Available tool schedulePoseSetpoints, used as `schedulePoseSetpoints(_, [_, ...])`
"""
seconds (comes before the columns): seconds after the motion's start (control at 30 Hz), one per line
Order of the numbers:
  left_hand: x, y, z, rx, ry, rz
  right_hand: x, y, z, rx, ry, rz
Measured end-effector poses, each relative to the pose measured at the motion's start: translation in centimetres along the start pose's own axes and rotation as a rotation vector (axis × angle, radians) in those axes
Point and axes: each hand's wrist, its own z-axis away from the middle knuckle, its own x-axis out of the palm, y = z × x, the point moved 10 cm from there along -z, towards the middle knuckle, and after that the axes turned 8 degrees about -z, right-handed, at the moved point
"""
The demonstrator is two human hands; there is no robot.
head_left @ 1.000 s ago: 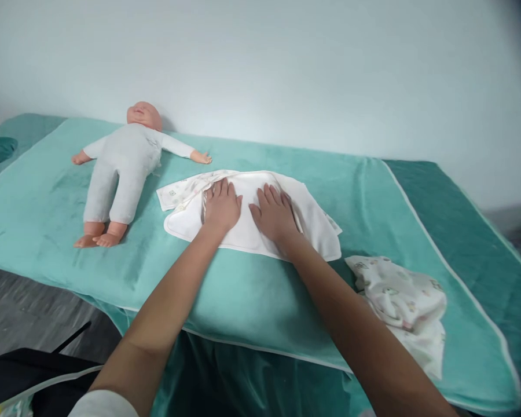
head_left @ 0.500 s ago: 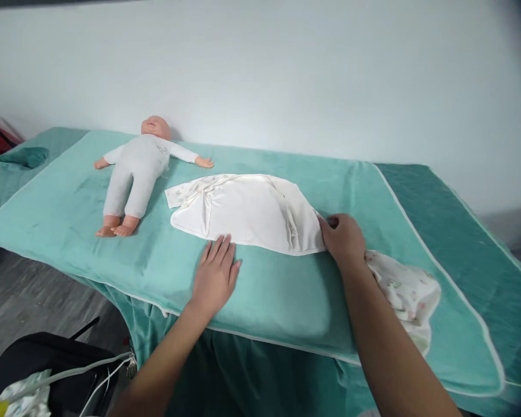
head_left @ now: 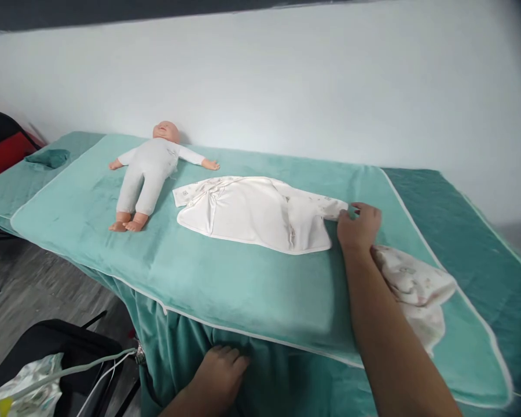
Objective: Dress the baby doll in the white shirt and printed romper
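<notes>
A white baby shirt (head_left: 252, 211) with a small print on its sleeves lies spread on a green mat (head_left: 226, 284), both sleeves out to the sides. My right hand (head_left: 359, 229) is at the cuff of the right-hand sleeve, its thumb touching the cuff edge and the index finger apart from it. Lower down, my left hand (head_left: 221, 373) hangs in front of the mat's near edge, fingers curled in, with nothing visible in them. A baby doll (head_left: 145, 168) in a white body suit lies on its back left of the shirt, arms spread.
Crumpled printed cloth (head_left: 417, 284) lies beside my right forearm. A white wall (head_left: 260, 87) runs behind the bed. At lower left stands a black chair (head_left: 65, 347) with a patterned packet (head_left: 30, 382) and pale cables (head_left: 87, 368).
The shirt's right-hand sleeve now lies stretched outward, and my right hand has moved right and up with it. My left hand has left the shirt's lower edge, dropped toward me and curled.
</notes>
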Motion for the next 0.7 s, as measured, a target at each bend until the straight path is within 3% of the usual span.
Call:
schedulePoseSetpoints(0.1, [1.8,-0.4,-0.5,-0.056,-0.139,-0.085,1.5,-0.6,1.1,-0.087,-0.08,-0.032])
schedulePoseSetpoints(0.27, [4.1,0.5,0.3,-0.003,-0.274,-0.097,5.6,-1.5,2.5,-0.149,-0.385,0.09])
schedulePoseSetpoints(0.5, [4.7,0.7,1.7,-0.03,-0.318,-0.054,5.6,-0.9,3.7,-0.076,-0.35,0.229])
schedulePoseSetpoints(0.6, [4.1,0.7,2.3,-0.055,-0.395,-0.014,4.8,0.6,3.1,0.046,-0.293,0.173])
schedulePoseSetpoints(0.7, [3.2,0.5,2.6,-0.092,-0.39,0.066,3.6,2.5,1.7,0.213,-0.16,0.083])
